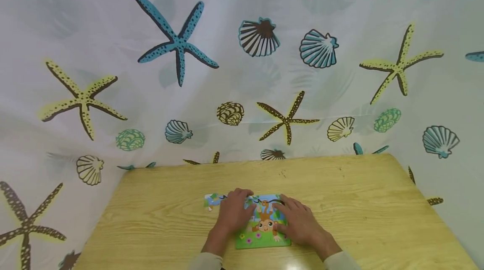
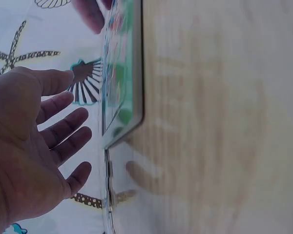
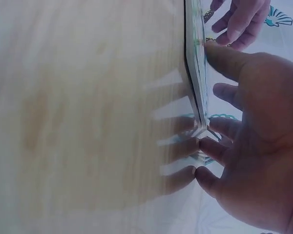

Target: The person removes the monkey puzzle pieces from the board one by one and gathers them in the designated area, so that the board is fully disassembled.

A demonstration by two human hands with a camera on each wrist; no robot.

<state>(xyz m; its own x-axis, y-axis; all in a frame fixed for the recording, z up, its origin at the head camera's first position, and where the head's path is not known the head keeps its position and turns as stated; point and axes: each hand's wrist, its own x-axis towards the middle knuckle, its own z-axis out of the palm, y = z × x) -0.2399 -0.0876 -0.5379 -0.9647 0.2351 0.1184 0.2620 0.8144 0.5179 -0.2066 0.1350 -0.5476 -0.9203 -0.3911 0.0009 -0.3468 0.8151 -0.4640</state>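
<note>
A jigsaw puzzle [image 1: 261,236] with a hanging monkey picture lies flat on the table in its thin tray. My left hand [image 1: 235,209] is over its upper left part. In the left wrist view the fingers of the left hand [image 2: 44,126] are loosely bent, with nothing held. My right hand [image 1: 300,221] lies along the puzzle's right side. In the right wrist view the right hand's [image 3: 263,126] thumb reaches over the puzzle's edge [image 3: 195,63], its other fingers spread beside the far corner. Loose puzzle pieces [image 1: 212,201] lie left of the tray, partly hidden by the left hand.
The wood-grain table [image 1: 159,211] extends to both sides of the puzzle. A pale curtain [image 1: 227,72] printed with starfish and shells hangs behind the table and along its sides.
</note>
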